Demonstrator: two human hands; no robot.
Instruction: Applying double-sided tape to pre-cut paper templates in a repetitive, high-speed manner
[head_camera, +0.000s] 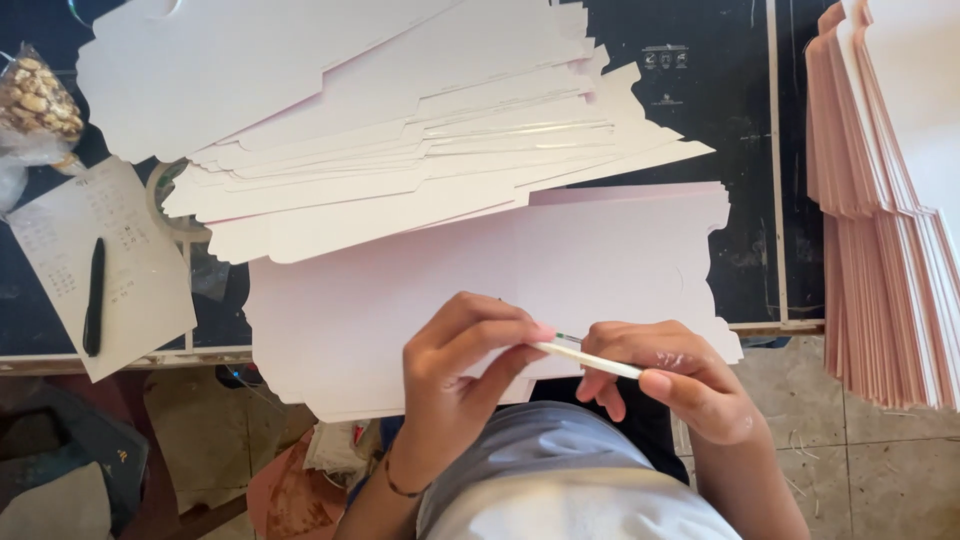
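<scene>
At the near edge of the dark desk (690, 60), both hands pinch one thin white stick with a green tip (585, 357).

The left hand (465, 365) closes its grip on the stick's left end with thumb and fingertips; the right hand (680, 385) curls shut around the right end. Under them lies a stack of pale pink flat card sheets (500, 270), with a fanned pile of white die-cut card blanks (400, 130) farther off. At far right stands another pink card stack (880, 250). On the left, a black pen (94, 297) rests on a written paper sheet (140, 270).
</scene>
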